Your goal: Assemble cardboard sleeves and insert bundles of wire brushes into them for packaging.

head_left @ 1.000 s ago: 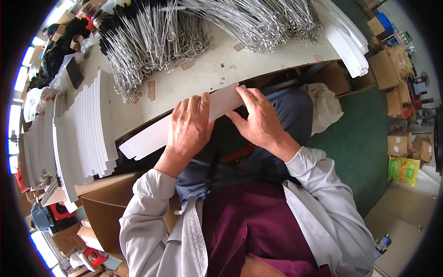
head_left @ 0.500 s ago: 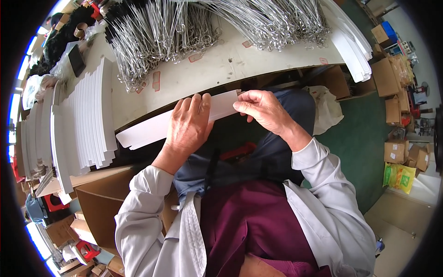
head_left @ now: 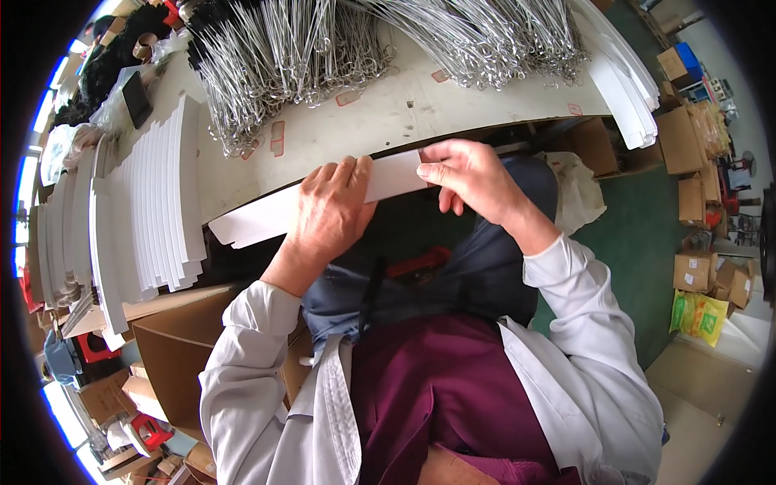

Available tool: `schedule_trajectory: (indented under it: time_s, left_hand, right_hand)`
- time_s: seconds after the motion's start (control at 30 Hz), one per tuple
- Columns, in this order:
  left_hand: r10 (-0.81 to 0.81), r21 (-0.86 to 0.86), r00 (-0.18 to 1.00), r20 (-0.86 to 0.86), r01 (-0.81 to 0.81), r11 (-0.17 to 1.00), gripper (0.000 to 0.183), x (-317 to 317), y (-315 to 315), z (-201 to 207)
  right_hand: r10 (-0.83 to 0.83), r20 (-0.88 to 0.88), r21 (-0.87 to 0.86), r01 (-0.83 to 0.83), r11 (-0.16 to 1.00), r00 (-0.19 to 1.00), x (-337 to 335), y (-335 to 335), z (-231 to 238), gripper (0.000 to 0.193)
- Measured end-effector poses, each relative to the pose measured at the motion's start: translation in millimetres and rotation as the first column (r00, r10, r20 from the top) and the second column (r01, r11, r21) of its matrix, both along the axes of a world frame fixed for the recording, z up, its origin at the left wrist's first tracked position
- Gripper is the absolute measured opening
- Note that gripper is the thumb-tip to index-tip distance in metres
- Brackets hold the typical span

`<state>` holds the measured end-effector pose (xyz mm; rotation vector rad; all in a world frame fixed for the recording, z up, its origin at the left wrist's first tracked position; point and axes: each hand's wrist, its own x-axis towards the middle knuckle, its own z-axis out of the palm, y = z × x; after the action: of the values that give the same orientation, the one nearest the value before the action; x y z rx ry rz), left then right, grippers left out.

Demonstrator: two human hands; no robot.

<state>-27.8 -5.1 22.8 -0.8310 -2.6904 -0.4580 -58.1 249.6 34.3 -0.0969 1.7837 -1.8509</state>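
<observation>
- A pale table (head_left: pixel 339 133) has a worn top with small dark spots and several red-outlined marks (head_left: pixel 277 139).
- Two spreads of thin metal rods (head_left: pixel 283 65), looped at their near ends, lie along its far part.
- Long white strips (head_left: pixel 153 210) lie side by side at the left.
- More white lengths (head_left: pixel 622 89) lie overlapping at the right end, jutting past the near edge.

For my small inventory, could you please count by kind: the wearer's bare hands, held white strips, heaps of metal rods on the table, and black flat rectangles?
Bare hands (left hand, right hand): 2
Held white strip: 1
Heaps of metal rods (left heap, right heap): 2
Black flat rectangle: 1
Total: 6
</observation>
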Motion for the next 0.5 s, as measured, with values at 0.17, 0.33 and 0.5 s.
schedule_trajectory:
  time_s: [0.17,0.33,0.5]
  left_hand:
    - [0.038,0.041,0.999,0.019,-0.038,0.998,0.060,-13,2,10]
    - [-0.011,0.048,0.998,0.066,0.008,0.999,0.060,-22,11,11]
    - [0.006,0.053,0.996,0.094,-0.011,0.999,0.068,-19,-9,14]
  right_hand:
    - [0.522,-0.834,0.543,0.430,0.721,0.178,-4,-18,19,0.058]
    - [0.609,-0.767,0.639,0.315,0.702,0.199,-17,-27,-5,0.055]
    - [0.654,-0.734,0.676,0.294,0.676,0.182,-28,-12,2,0.060]
